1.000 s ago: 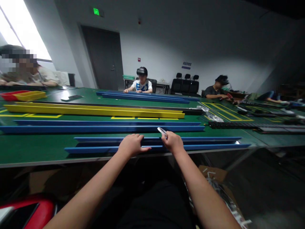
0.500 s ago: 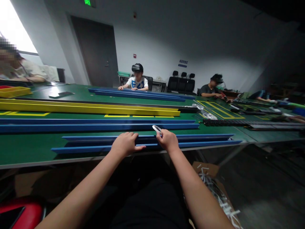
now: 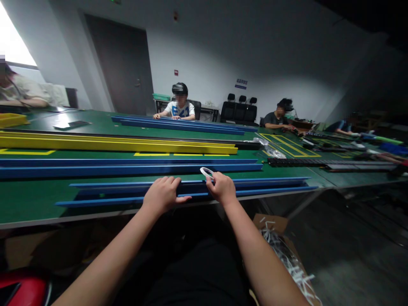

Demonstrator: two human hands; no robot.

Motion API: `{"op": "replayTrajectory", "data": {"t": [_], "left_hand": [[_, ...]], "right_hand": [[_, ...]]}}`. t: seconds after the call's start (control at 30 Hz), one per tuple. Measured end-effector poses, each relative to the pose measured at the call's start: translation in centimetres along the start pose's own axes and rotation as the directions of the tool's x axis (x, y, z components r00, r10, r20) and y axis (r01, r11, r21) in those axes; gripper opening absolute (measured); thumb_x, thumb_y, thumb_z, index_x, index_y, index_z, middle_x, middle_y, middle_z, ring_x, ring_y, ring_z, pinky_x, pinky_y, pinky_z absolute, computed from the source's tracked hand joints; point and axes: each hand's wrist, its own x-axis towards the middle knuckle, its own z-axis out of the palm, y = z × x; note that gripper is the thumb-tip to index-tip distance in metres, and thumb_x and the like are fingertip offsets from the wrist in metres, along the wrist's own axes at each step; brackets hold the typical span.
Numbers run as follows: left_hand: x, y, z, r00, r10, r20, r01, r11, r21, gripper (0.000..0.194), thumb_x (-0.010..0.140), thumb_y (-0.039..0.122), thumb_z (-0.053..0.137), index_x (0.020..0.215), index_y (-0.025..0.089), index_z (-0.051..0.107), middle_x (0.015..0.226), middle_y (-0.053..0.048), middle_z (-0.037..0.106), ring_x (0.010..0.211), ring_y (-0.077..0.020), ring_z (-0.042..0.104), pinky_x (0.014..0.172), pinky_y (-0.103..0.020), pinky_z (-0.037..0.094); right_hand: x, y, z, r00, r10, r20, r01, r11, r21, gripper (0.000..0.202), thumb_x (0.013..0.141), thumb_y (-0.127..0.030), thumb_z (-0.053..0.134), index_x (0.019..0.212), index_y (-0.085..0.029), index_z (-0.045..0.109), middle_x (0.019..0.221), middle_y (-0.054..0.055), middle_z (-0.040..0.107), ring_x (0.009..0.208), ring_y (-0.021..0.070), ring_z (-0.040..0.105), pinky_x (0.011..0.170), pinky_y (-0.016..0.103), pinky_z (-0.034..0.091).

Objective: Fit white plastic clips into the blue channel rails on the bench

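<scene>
A long blue channel rail (image 3: 270, 186) lies along the near edge of the green table (image 3: 32, 199). My left hand (image 3: 162, 194) rests on top of this rail, fingers curled over it, thumb along its front lip. My right hand (image 3: 221, 187) sits on the rail just to the right and pinches a small white loop-shaped clip (image 3: 206, 171) that sticks up from the fingers. The rail's inside under both hands is hidden.
A second blue rail (image 3: 127, 166), a yellow rail (image 3: 121, 145) and a far blue rail (image 3: 181, 124) lie parallel behind. Black rails (image 3: 325, 163) lie at right. Several other people sit around the table. A cardboard box of white strips (image 3: 283, 250) stands below right.
The view has drifted right, so the rails shift left in frame. Both hands stay on the near blue rail; the white clip stays in my right hand.
</scene>
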Motion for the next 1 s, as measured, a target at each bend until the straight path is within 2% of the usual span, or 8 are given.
{"op": "replayTrajectory", "data": {"t": [0.17,0.37,0.5,0.6,0.83,0.9,1.0], "left_hand": [[0.1,0.1,0.0,0.999,-0.021,0.029,0.020,1.000,0.012,0.072,0.077,0.079,0.043,0.110,0.018,0.063,0.099,-0.015,0.068,0.097,-0.0321,0.062,0.087,-0.042,0.044],[1.3,-0.5,0.0,0.980,-0.068,0.187,0.071,0.997,-0.006,0.075,0.076,0.082,0.039,0.109,0.020,0.064,0.098,-0.013,0.070,0.095,-0.0303,0.064,0.085,-0.040,0.044],[1.9,-0.3,0.1,0.973,-0.079,0.218,0.088,0.996,-0.030,0.076,0.076,0.083,0.038,0.109,0.020,0.065,0.100,-0.013,0.071,0.095,-0.0303,0.064,0.082,-0.039,0.044],[2.8,1.4,0.5,0.980,-0.071,0.184,0.081,0.995,-0.052,0.075,0.076,0.083,0.038,0.104,0.019,0.065,0.097,-0.013,0.071,0.093,-0.0302,0.065,0.081,-0.038,0.044],[5.9,8.0,2.4,0.987,-0.069,0.143,0.085,0.990,-0.114,0.070,0.078,0.080,0.041,0.096,0.016,0.065,0.093,-0.016,0.070,0.092,-0.0314,0.065,0.081,-0.041,0.045],[6.3,8.9,2.5,0.988,-0.051,0.146,0.070,0.989,-0.128,0.070,0.080,0.078,0.041,0.098,0.016,0.065,0.093,-0.017,0.069,0.093,-0.0319,0.064,0.082,-0.042,0.045],[6.3,9.1,2.1,0.991,-0.018,0.136,0.041,0.985,-0.170,0.067,0.083,0.076,0.039,0.104,0.017,0.064,0.098,-0.015,0.069,0.097,-0.0308,0.063,0.084,-0.042,0.044]], "right_hand": [[0.3,0.0,0.0,0.999,0.003,0.034,-0.002,1.000,-0.012,0.045,0.097,-0.050,0.033,0.089,-0.021,0.066,0.087,0.005,0.067,0.076,0.0159,0.059,0.066,0.026,0.032],[1.5,0.4,0.9,0.992,-0.011,0.128,0.012,1.000,-0.008,0.046,0.097,-0.054,0.031,0.090,-0.023,0.064,0.090,0.003,0.068,0.073,0.0153,0.059,0.061,0.027,0.029],[2.0,1.1,1.0,0.988,-0.028,0.150,0.028,1.000,0.001,0.048,0.098,-0.054,0.030,0.089,-0.023,0.065,0.087,0.003,0.068,0.071,0.0148,0.058,0.060,0.027,0.026],[2.1,3.0,0.5,0.989,-0.028,0.148,0.029,1.000,-0.004,0.046,0.098,-0.053,0.031,0.084,-0.023,0.063,0.083,0.002,0.067,0.068,0.0141,0.055,0.059,0.027,0.024],[1.9,10.8,-1.0,0.983,-0.006,0.183,0.004,1.000,0.013,0.044,0.096,-0.048,0.035,0.074,-0.020,0.061,0.074,0.002,0.063,0.067,0.0140,0.051,0.059,0.027,0.024],[1.7,11.9,-1.1,0.984,0.008,0.179,-0.010,1.000,0.011,0.044,0.097,-0.048,0.034,0.073,-0.021,0.060,0.072,0.002,0.062,0.066,0.0142,0.050,0.059,0.026,0.025],[1.6,12.1,-0.9,0.985,0.031,0.168,-0.031,1.000,-0.006,0.045,0.097,-0.050,0.033,0.075,-0.021,0.060,0.072,0.002,0.062,0.066,0.0142,0.050,0.059,0.026,0.025]]}}
